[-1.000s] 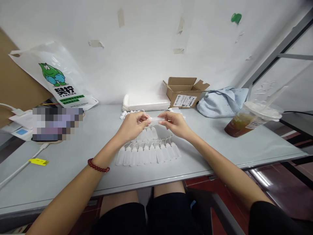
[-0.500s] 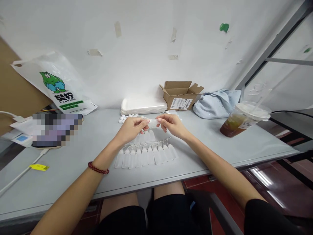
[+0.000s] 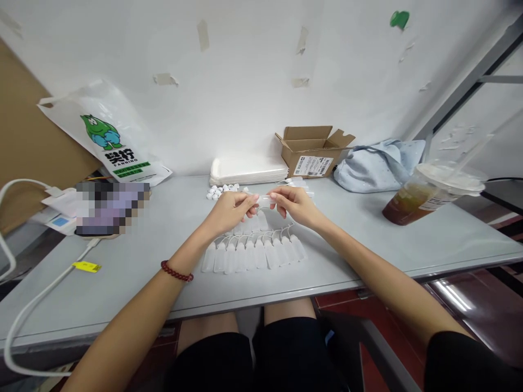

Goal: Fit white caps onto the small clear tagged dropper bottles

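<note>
A small translucent plastic bottle (image 3: 265, 201) lies sideways between my hands, above the table. My left hand (image 3: 235, 211) pinches its left end with thumb and fingers, partly hiding it. The right end is gripped by my right hand (image 3: 292, 204), fingertips closed round it. Just below, on the table, several similar bottles (image 3: 255, 256) with white tops and thin curved strips lie side by side in a row. A second row of bottles (image 3: 255, 223) behind them is partly covered by my hands. Small white caps (image 3: 216, 191) are heaped beyond my left hand.
Behind my hands are a stack of white trays (image 3: 249, 171), an open cardboard box (image 3: 314, 158) and a light blue cloth bag (image 3: 376, 166). A drink cup (image 3: 417, 201) stands right. A phone (image 3: 114, 209), cable (image 3: 49, 294) and plastic bag (image 3: 110, 133) are left.
The view has shifted, so everything sits slightly further right and higher. Both hands still grip the small bottle, nearly unchanged in pose.
</note>
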`<action>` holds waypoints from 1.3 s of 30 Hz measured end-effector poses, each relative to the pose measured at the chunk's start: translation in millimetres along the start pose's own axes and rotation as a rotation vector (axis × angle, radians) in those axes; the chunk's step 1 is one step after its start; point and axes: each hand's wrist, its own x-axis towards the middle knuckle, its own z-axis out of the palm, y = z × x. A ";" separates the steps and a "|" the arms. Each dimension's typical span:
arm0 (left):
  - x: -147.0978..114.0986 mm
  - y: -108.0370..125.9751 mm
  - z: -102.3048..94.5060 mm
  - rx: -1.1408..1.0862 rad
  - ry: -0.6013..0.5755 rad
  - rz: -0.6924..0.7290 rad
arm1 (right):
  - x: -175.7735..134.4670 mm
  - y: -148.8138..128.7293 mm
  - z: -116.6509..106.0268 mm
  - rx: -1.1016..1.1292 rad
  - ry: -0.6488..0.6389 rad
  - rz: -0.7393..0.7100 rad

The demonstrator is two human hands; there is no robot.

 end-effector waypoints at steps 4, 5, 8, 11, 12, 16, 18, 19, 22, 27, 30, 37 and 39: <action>-2.1 1.6 2.8 0.065 0.024 0.130 | -1.1 1.1 -2.1 0.001 0.002 -0.001; -2.5 1.4 4.0 0.090 0.052 0.171 | -1.0 1.8 -3.2 0.001 -0.003 0.006; -2.6 -1.0 7.0 0.152 0.136 0.271 | 0.0 3.9 -5.8 -0.017 -0.006 0.030; -1.9 -2.7 6.8 0.109 0.134 0.226 | 0.9 4.7 -7.1 -0.026 0.016 0.020; -1.8 -2.4 6.1 0.078 0.114 0.184 | 0.9 4.3 -7.4 -0.023 0.022 0.013; -2.9 2.5 4.1 0.017 0.043 0.103 | -0.3 -0.2 -9.4 -0.029 0.024 -0.003; -3.5 4.4 4.7 0.017 0.037 0.114 | -0.9 -2.1 -10.3 -0.041 0.009 0.003; -3.8 4.7 5.2 0.016 0.036 0.117 | -1.0 -2.4 -10.6 -0.041 -0.003 0.010; -3.8 3.4 6.4 -0.006 0.026 0.095 | -0.7 -1.1 -10.6 -0.020 -0.043 0.027; -2.8 1.9 6.1 -0.043 -0.001 0.081 | -1.1 2.2 -8.1 0.012 -0.061 0.041; -1.9 2.5 5.8 -0.067 0.004 0.044 | -2.1 2.4 -5.3 -0.039 -0.050 0.011; -1.5 2.9 4.9 -0.141 -0.010 -0.014 | -2.5 3.7 -2.5 -0.329 0.044 -0.218; -2.5 4.0 5.9 -0.119 -0.004 0.041 | -2.9 2.4 -4.0 -0.333 0.040 -0.191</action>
